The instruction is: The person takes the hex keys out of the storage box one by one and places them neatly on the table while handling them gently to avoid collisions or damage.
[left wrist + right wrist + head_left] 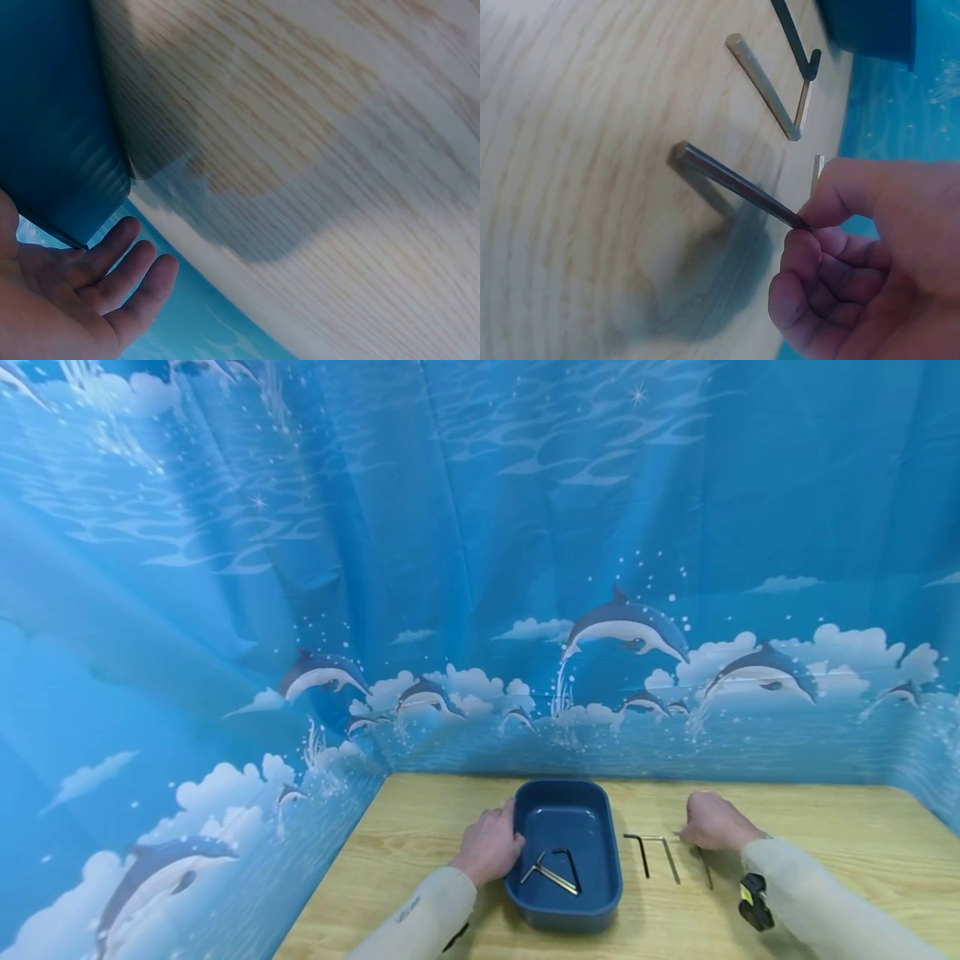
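Observation:
A blue rectangular box (564, 920) stands on the table, with several black and brass-coloured hex keys (558, 881) lying inside. At its left side my left hand (489, 843) grips the rim; in the left wrist view three fingers stretch loosely past the rim's corner. My right hand (712, 821), to the right of the box, pinches an L-shaped metal hex key (735, 182) between thumb and fingertips. Its long arm slants out from the fingers, close over the table, and its bend is hidden by them. Between box and right hand lie a black hex key (643, 856) and a silver one (670, 860).
The light wood table (442, 797) ends at the back and left against a blue curtain (465, 527) printed with dolphins and clouds. A black and yellow strap piece (756, 900) sits at the right sleeve's cuff.

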### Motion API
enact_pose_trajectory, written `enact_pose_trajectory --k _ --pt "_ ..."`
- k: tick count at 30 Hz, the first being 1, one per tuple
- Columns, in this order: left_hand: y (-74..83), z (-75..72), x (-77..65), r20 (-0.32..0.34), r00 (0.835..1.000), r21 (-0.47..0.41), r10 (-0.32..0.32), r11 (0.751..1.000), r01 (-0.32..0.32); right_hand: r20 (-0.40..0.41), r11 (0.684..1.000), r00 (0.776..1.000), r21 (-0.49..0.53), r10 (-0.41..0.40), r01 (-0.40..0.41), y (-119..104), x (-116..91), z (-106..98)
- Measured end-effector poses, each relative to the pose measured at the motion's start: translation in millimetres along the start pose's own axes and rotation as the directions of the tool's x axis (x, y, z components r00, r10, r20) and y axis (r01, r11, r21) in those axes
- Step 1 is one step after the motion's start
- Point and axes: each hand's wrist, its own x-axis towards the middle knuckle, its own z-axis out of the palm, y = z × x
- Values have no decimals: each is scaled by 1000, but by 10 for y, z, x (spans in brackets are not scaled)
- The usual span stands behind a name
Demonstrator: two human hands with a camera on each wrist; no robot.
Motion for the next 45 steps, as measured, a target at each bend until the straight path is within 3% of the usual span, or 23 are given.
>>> enact_pose_trajectory --k 15,45 --pt "22 -20 13 7 1000 5 1 1000 -1 62 999 997 -13 54 -53 29 33 85" --pt "26 -31 -15 24 1000 0 -8 1000 8 34 1000 999 3 27 -27 -27 44 99"
